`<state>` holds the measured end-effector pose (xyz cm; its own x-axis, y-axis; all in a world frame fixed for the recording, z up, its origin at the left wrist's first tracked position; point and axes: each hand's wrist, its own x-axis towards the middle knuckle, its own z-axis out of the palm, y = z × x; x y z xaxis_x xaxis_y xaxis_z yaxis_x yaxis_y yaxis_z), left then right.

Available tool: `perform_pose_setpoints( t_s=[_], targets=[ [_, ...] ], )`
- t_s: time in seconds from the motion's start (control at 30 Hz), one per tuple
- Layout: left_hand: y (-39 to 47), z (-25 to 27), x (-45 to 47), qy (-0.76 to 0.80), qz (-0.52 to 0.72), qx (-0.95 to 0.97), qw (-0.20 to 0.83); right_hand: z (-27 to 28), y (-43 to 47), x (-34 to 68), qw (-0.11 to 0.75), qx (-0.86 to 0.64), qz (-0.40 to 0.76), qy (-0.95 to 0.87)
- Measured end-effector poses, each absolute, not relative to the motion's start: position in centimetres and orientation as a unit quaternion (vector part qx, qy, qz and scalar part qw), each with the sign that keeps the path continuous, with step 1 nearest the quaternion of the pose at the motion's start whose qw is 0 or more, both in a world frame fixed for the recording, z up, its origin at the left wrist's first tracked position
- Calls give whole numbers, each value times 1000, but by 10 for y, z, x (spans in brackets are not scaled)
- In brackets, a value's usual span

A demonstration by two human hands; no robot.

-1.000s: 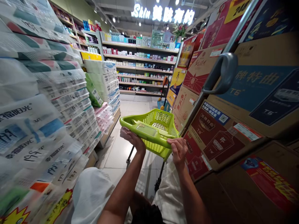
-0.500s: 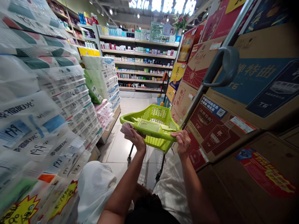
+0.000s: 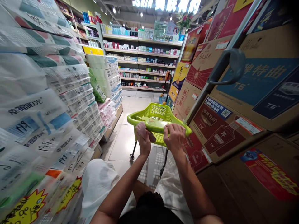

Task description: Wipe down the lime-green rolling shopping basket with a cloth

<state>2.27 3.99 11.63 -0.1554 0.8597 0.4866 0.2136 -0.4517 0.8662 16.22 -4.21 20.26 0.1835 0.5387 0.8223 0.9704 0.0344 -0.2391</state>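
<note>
A lime-green shopping cart (image 3: 161,109) with a perforated basket stands in front of me on thin dark legs. My left hand (image 3: 145,143) is closed on a crumpled pinkish-grey cloth (image 3: 141,128), which lies against the near side of the cart's handle (image 3: 153,127), left of its middle. Over the handle's right half curl the fingers of my right hand (image 3: 174,137). A pale flat panel (image 3: 158,122) is set in the middle of the handle. Part of the basket is hidden behind my hands.
Wrapped tissue packs (image 3: 53,124) rise in stacks on the left. Cardboard cartons (image 3: 261,74) are piled on the right, with a slanted metal pole and grey handle (image 3: 237,67) before them. Product shelves (image 3: 142,59) stand at the aisle's far end, beyond the tiled floor (image 3: 133,104).
My right hand has moved inward along the handle, closer to my left hand. My left hand with the cloth has shifted right. The cart sits a little further right in view.
</note>
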Motion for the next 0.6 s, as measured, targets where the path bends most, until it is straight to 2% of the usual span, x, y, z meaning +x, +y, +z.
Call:
perform_pose_setpoints(
  t_s=[0.1,0.23,0.47,0.6],
  targets=[
    [42,118,18,468,669,490,306,195,-38,149,408,-650,-251,-591],
    [72,138,-10,520,701,406,270,182,-32,157,443,-624,-215,-607],
    [49,148,-10,394,584,694,147,171,-11,179,509,-596,-199,-588],
    [53,190,-20,505,482,714,51,168,-9,188,506,-585,-193,-604]
  ],
)
